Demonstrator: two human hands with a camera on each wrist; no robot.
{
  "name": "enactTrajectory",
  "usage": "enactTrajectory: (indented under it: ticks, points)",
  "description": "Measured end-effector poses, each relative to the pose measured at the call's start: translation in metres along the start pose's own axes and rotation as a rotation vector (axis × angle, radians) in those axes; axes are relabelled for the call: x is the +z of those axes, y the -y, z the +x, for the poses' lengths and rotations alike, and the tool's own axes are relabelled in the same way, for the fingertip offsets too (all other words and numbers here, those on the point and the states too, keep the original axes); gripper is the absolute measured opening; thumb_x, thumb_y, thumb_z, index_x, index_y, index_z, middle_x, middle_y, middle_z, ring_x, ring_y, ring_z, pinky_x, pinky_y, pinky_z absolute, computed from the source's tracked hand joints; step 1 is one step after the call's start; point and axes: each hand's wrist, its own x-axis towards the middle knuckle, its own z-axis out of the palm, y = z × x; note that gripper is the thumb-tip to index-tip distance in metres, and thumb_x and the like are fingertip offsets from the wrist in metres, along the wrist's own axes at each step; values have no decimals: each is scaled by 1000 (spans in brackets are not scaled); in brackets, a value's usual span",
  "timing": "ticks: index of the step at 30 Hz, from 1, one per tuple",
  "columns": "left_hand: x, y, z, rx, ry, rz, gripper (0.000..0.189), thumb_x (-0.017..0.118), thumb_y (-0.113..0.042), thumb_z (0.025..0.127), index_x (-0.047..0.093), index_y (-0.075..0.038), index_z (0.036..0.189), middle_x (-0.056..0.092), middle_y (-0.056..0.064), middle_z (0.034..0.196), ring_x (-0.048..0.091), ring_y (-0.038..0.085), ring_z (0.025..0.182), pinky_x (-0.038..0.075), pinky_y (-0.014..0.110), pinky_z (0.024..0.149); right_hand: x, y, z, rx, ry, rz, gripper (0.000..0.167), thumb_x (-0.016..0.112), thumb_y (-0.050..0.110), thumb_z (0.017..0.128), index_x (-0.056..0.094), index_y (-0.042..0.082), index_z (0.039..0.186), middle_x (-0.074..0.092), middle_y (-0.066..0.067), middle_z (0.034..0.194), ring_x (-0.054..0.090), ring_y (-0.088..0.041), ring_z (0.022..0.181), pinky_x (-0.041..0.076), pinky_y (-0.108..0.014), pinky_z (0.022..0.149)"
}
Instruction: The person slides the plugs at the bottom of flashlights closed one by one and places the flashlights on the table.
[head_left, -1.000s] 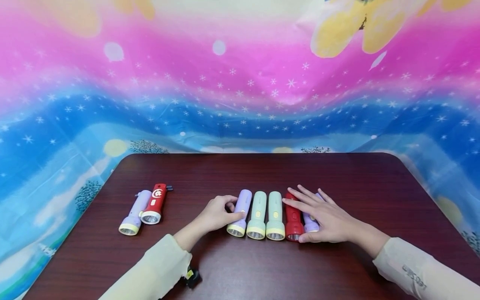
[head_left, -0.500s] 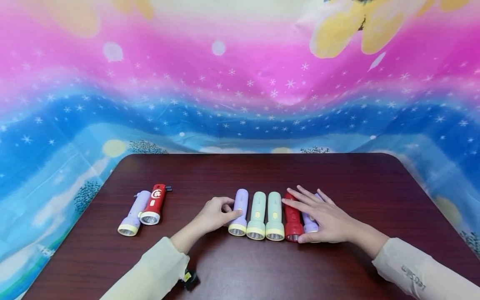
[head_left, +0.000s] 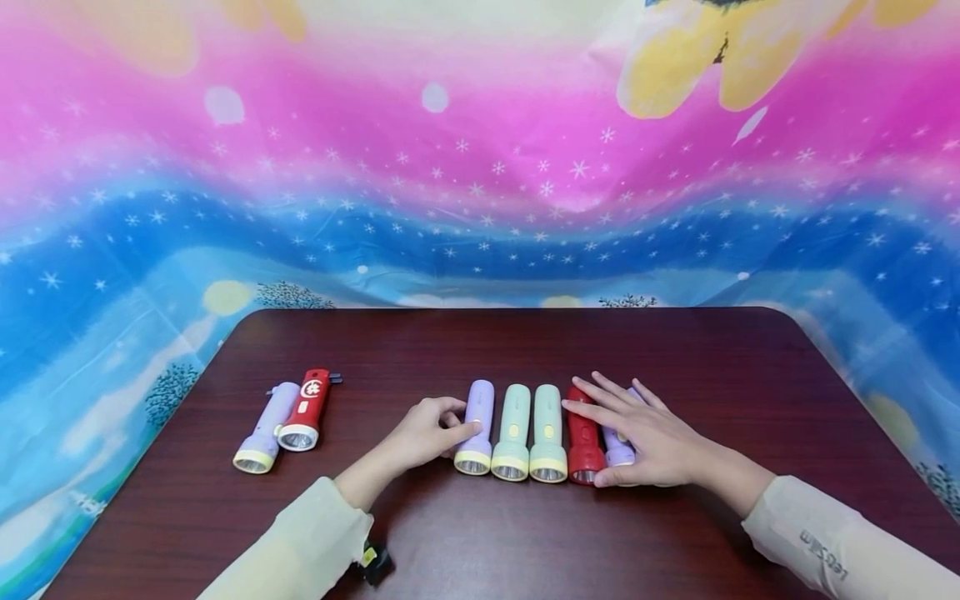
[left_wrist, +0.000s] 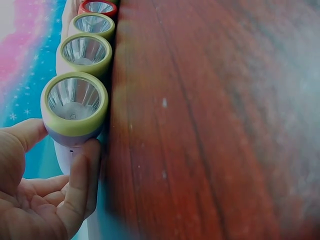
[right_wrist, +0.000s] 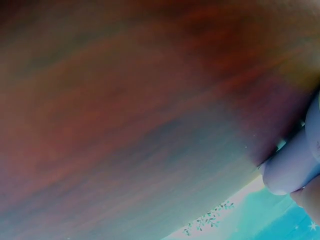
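Observation:
In the head view a row of flashlights lies side by side, lenses toward me. At its left end my left hand (head_left: 427,433) pinches a purple flashlight (head_left: 480,406); the left wrist view shows thumb and fingers on opposite sides behind its yellow-rimmed head (left_wrist: 75,122). Beside it lie two light green flashlights, the left one (head_left: 515,408) and the right one (head_left: 547,408). My right hand (head_left: 656,442), fingers spread, rests over a red flashlight (head_left: 585,437) and another purple flashlight (head_left: 618,450), which it partly hides. That purple body (right_wrist: 292,162) edges into the right wrist view.
Apart from the row, at the table's left, a purple flashlight (head_left: 266,421) and a red flashlight (head_left: 309,412) with plug prongs lie close together. Both are on the dark wooden table (head_left: 465,542). A patterned cloth (head_left: 450,225) hangs behind the table's far edge.
The left-end purple flashlight has turned from slanted to nearly parallel with the green ones, its back end shifting left. My left hand has moved slightly with it; the right hand keeps its place.

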Motion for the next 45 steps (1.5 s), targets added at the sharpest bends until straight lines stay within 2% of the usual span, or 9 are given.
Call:
enactTrajectory:
  ticks: [8, 14, 20, 23, 27, 29, 37, 41, 45]
  points:
    - [-5, 3, -1, 21, 8, 10, 53, 72, -30, 91, 59, 3, 130, 66, 4, 81, 57, 12, 63, 50, 27, 57, 1, 0, 1, -5, 3, -7, 91, 72, 67, 74, 36, 38, 153, 27, -2, 165, 24, -37, 150, 18, -74, 109]
    - [-11, 5, -4, 14, 25, -14, 52, 71, -30, 92, 58, 0, 133, 68, 5, 84, 64, 15, 67, 53, 30, 59, 1, 0, 0, -1, 5, -3, 90, 71, 67, 75, 36, 38, 153, 28, -2, 164, 24, -38, 150, 18, -75, 109]
    - [-23, 10, -8, 31, -9, 15, 47, 69, -25, 93, 59, -1, 132, 70, 6, 86, 66, 16, 69, 52, 29, 61, 1, 1, 0, 0, 3, -5, 90, 72, 67, 75, 36, 38, 153, 28, -2, 164, 24, -38, 150, 18, -75, 109]
    - [-30, 15, -8, 18, -29, 21, 46, 69, -24, 94, 59, -2, 132, 70, 7, 87, 66, 16, 69, 51, 28, 61, 1, 0, -1, -1, 2, -5, 90, 72, 67, 75, 36, 38, 153, 28, -2, 164, 24, -38, 150, 18, -75, 109]
    - [-42, 22, -9, -5, -52, 39, 45, 69, -26, 94, 59, -4, 132, 70, 7, 89, 66, 16, 71, 50, 28, 64, 2, 0, -1, -4, 2, -6, 90, 72, 67, 75, 37, 39, 152, 27, -2, 165, 25, -40, 149, 18, -75, 109]
    - [-48, 26, -10, 2, -66, 60, 45, 68, -26, 94, 60, -4, 132, 69, 5, 90, 64, 16, 72, 50, 28, 65, 2, 0, -1, -5, 1, -7, 90, 72, 67, 74, 37, 39, 152, 27, -2, 165, 25, -40, 149, 18, -75, 109]
    - [-79, 43, -14, 104, -110, 155, 44, 68, -25, 93, 61, -2, 130, 67, 5, 94, 61, 16, 77, 50, 26, 65, 1, -1, -1, -2, 7, -4, 90, 71, 68, 75, 37, 38, 152, 26, -1, 165, 23, -38, 150, 18, -75, 110]
    - [-94, 47, -19, 137, -164, 189, 44, 69, -24, 93, 61, 0, 129, 69, 8, 96, 62, 15, 79, 51, 25, 67, 0, 0, 0, -1, 9, -2, 89, 71, 68, 75, 37, 38, 152, 26, -1, 165, 23, -38, 150, 17, -75, 110]
    - [-111, 50, -24, 141, -230, 215, 43, 69, -21, 94, 60, 1, 130, 70, 11, 100, 65, 17, 83, 51, 24, 70, -1, 0, 0, 4, 17, 4, 88, 70, 68, 76, 37, 38, 152, 26, -1, 165, 23, -38, 150, 16, -75, 110]
